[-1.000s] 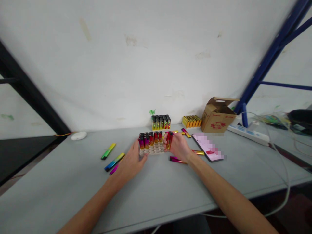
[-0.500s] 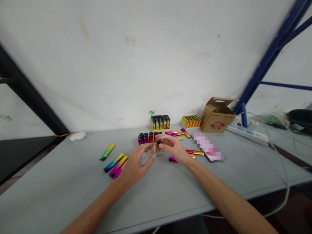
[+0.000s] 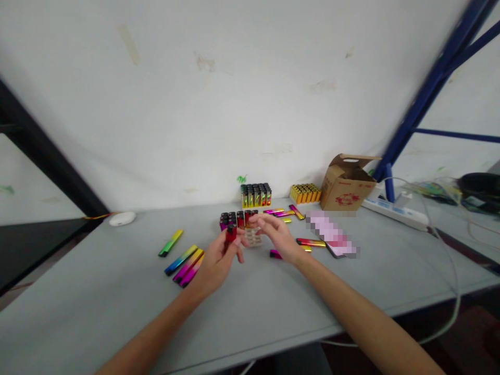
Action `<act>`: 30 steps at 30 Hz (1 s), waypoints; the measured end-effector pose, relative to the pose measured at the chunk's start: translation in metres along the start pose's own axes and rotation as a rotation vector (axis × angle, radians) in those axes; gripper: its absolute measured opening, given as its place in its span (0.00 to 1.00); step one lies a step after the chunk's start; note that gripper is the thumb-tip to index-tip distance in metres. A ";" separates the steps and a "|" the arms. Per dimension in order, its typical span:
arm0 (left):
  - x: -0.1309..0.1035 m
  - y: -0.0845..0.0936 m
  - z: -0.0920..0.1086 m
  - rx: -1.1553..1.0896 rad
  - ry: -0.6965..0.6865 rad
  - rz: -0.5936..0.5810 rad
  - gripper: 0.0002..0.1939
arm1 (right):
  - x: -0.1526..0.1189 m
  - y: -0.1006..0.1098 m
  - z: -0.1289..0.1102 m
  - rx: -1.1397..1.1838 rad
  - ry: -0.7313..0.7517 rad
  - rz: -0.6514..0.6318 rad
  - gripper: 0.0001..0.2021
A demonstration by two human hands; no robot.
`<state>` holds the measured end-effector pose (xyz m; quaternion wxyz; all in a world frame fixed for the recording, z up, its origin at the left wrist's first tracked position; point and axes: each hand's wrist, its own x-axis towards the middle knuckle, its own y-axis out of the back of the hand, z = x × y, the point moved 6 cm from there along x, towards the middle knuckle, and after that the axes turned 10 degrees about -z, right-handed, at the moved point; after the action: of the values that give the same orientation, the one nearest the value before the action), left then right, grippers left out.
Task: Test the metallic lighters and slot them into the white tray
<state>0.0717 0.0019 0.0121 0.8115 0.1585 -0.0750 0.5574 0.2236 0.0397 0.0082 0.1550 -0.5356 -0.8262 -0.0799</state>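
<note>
A red lighter with a black top (image 3: 230, 234) is upright between the fingers of my left hand (image 3: 219, 259). My right hand (image 3: 276, 235) is over the right side of a pale tray (image 3: 253, 239), its fingers apart and bent, with nothing seen in them. Purple and red lighters (image 3: 240, 220) stand in the back and left part of this tray. Left of my left hand lie several loose lighters, among them a green and yellow one (image 3: 171, 242) and a blue and yellow one (image 3: 182, 260). A red and gold lighter (image 3: 311, 242) lies right of my right hand.
Against the wall stand a block of black-topped lighters (image 3: 256, 196) and a block of yellow ones (image 3: 305, 194). A cardboard box (image 3: 347, 188), a phone with a blurred screen (image 3: 332, 233) and a power strip (image 3: 396, 211) are at the right. A white case (image 3: 122, 219) lies far left.
The red lighter has passed from my right hand to my left, which has closed on it and drawn slightly left. My right hand has opened near the tray.
</note>
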 end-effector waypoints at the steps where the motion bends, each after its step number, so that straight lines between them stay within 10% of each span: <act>1: 0.001 0.003 -0.001 -0.099 0.013 0.020 0.09 | 0.001 0.007 0.005 0.004 -0.035 0.049 0.17; 11: 0.007 0.016 -0.005 -0.845 0.275 -0.027 0.20 | 0.002 0.027 0.025 0.054 -0.188 0.182 0.17; 30: 0.008 0.017 -0.004 -0.826 0.260 -0.044 0.20 | 0.002 0.031 0.026 0.007 -0.192 0.188 0.18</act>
<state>0.0590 0.0156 0.0140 0.8213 -0.2494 -0.1855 0.4785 0.2463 0.0616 -0.0169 0.0836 -0.6155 -0.7836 -0.0106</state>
